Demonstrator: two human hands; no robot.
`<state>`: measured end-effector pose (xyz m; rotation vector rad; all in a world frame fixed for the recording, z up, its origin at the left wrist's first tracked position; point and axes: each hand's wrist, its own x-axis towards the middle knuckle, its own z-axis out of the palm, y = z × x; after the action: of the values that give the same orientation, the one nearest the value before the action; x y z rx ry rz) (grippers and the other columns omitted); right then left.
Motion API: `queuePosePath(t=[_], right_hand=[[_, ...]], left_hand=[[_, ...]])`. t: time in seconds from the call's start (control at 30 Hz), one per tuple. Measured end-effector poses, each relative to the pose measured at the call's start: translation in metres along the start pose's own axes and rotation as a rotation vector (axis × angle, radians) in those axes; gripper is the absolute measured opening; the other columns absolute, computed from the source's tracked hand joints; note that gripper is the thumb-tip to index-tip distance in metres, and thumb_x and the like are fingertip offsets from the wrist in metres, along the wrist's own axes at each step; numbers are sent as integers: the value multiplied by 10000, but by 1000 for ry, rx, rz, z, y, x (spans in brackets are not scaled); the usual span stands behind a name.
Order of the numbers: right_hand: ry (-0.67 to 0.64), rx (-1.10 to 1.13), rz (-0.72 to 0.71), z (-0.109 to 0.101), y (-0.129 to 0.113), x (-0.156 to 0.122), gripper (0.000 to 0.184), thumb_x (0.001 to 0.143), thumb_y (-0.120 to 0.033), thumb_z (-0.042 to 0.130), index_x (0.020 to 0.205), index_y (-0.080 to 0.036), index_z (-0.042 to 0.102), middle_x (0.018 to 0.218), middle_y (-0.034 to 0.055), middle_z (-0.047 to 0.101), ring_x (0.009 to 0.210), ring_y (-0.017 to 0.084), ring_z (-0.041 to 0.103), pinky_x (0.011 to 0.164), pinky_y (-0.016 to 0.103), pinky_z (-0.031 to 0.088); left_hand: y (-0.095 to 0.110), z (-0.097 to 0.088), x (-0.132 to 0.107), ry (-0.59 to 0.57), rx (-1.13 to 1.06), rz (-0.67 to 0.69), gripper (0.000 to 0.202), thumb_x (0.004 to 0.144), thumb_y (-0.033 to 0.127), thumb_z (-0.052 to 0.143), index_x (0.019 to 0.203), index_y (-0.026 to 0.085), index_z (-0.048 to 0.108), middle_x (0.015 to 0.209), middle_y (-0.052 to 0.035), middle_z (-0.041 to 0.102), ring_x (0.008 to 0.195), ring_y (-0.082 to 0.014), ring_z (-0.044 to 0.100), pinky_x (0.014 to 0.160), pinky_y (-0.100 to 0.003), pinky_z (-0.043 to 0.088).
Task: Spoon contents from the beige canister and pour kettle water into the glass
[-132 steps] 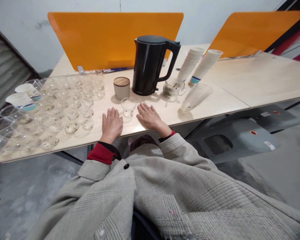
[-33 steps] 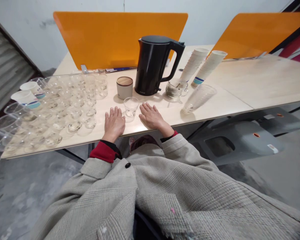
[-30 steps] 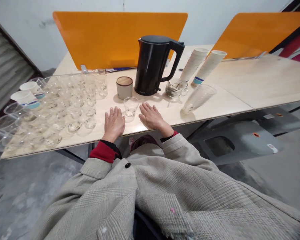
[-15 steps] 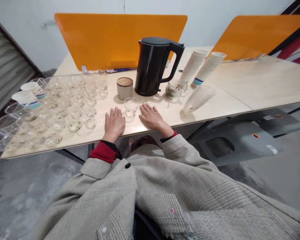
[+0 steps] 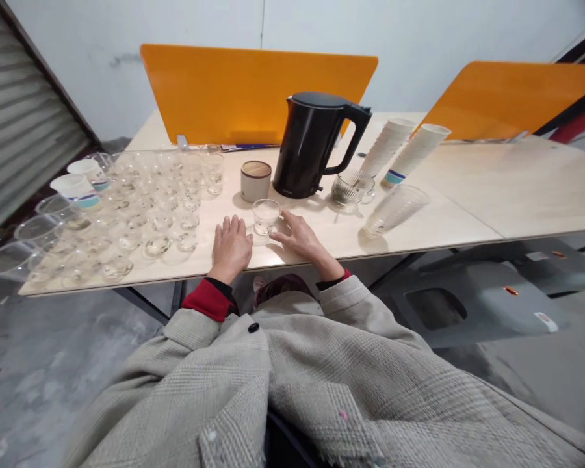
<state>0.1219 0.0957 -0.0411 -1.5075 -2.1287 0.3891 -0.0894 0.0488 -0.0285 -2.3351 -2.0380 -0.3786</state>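
Note:
Palm down on the table, my left hand [image 5: 232,248] lies with its fingers stretched out and holds nothing. A clear plastic cup [image 5: 265,221] stands upright between my hands, with small dark bits at its bottom. My right hand [image 5: 299,235] is at the cup's right side, thumb and fingers apart; whether the fingertips touch the cup I cannot tell. Behind the cup sit a grey canister with a wooden lid [image 5: 255,183] and a black electric kettle [image 5: 308,149]. A ribbed glass cup [image 5: 350,188] with dark contents is right of the kettle.
Several clear plastic cups [image 5: 158,218] crowd the table's left side, with two paper cups [image 5: 78,188] among them. Stacked paper cups [image 5: 416,153] and a stack of clear cups [image 5: 394,209] lean at the right. Orange dividers [image 5: 253,97] stand behind. Grey stools [image 5: 487,299] are below.
My right hand has turned from lying flat to standing on its side by the cup, thumb spread from the fingers. My left hand stays flat. The camera view has shifted slightly.

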Motion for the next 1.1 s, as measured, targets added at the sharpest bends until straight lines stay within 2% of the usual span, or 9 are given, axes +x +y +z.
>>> queuePosePath(t=[0.1,0.2,0.4,0.53,0.7,0.83,0.97,1.1], right_hand=[[81,172,19,12,-12,9,682,881,-496,777,1437,-134,620,1432,187,714,1308,328,666,1105,448,545],[108,297,73,21,-25,19,643,856,-476,785,1383,-144,626,1375,162,730,1204,290,702,1043,415,565],[116,370,92,33,-50,43,513,817,-531,797,1190,-203,669,1133,87,778,1011,259,685,917,402,566],[112,431,74,42,-72,74,495,783,-507,818,1138,-209,646,1001,23,726,898,218,650,864,364,527],[88,460,74,54,-93,112,447,778,-475,832,1050,-213,593,910,-24,640,870,187,610,822,318,470],[58,437,105,63,-98,129,389,773,-425,846,953,-234,559,849,-55,584,835,170,586,797,302,436],[32,415,89,72,-99,139,351,808,-394,810,805,-258,486,738,-85,485,734,142,497,720,290,383],[25,464,91,78,-100,148,361,776,-386,819,811,-258,483,732,-88,484,733,140,489,693,278,367]], left_hand=[[3,-3,-15,34,-1,-2,590,1101,329,373,1607,57,507,1725,-196,491,1646,-395,394,1353,-566,327],[3,-4,-30,36,-15,25,591,1106,342,385,1603,47,514,1721,-193,497,1647,-401,392,1362,-562,314],[-2,1,-43,74,-61,81,541,1103,318,430,1584,98,548,1685,-194,545,1651,-352,404,1366,-563,318],[-4,4,-42,76,-85,86,524,1095,293,455,1560,87,578,1656,-199,577,1638,-358,424,1356,-542,342],[-4,6,-41,95,-87,98,530,1094,323,453,1531,69,614,1637,-197,598,1608,-386,459,1329,-563,378],[-4,8,-42,112,-94,109,526,1089,340,468,1524,93,631,1619,-187,619,1589,-396,483,1314,-575,394],[-4,9,-42,118,-93,118,523,1086,351,478,1515,102,642,1618,-190,619,1575,-399,500,1304,-574,403],[-4,7,-42,98,-87,126,532,1090,345,469,1516,72,634,1621,-211,609,1571,-399,503,1299,-581,409]])
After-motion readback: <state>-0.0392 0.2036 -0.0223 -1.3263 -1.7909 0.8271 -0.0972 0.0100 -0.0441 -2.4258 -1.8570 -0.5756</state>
